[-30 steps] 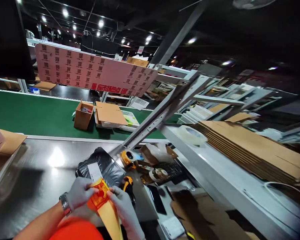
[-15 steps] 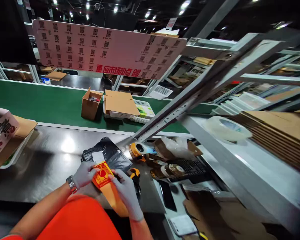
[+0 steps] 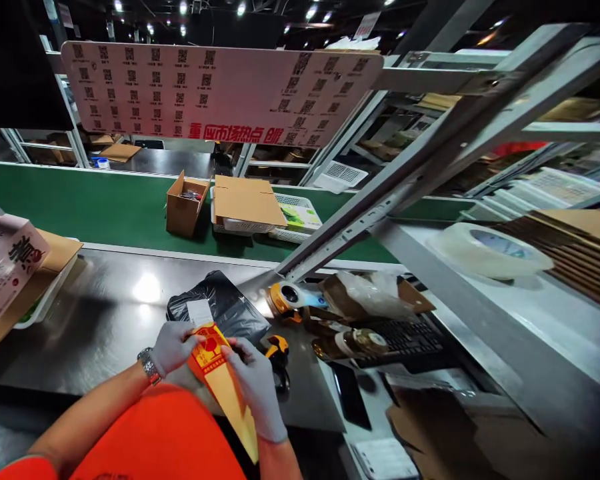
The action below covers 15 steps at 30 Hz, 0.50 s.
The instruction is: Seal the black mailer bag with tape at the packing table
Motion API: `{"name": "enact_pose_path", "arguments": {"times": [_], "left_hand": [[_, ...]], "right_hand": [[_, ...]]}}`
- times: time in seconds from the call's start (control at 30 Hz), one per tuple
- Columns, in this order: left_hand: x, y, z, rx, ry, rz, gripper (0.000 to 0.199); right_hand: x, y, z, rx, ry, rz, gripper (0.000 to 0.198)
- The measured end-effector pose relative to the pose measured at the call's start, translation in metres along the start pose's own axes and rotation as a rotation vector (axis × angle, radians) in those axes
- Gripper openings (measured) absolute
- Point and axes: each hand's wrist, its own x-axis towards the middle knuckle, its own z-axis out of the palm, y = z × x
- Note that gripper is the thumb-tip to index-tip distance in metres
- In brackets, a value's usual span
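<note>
Yellow packet (image 3: 220,383) with red printed top, tilted, above steel counter edge.

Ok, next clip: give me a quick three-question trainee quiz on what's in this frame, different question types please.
1. True or false: both gloved hands grip the yellow and red packet.
2. Multiple choice: the black plastic bag lies on (A) the green conveyor belt, (B) the steel worktable, (C) the stacked flat cardboard.
3. Fill in: the open cardboard box stands on the ______.

Key
1. True: the left hand pinches the packet's top edge, the right hand holds its side.
2. B: it rests on the steel worktable, just beyond the hands.
3. Green conveyor belt.
</note>
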Motion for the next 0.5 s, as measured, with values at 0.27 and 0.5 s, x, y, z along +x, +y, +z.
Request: {"name": "enact_pose_path", "arguments": {"times": [0.27,0.5], "left_hand": [[-0.005,-0.009,0.003,-0.079,-0.045,0.002,0.031],[-0.007,-0.016,-0.010,-0.117,0.002,-0.079,0.037]], "right_hand": [[-0.004,-0.013,0.010,-0.109,0.031,-0.046,0.039],[-0.014,-0.008,0.027,-0.097,0.126,-0.062,0.040]]}}
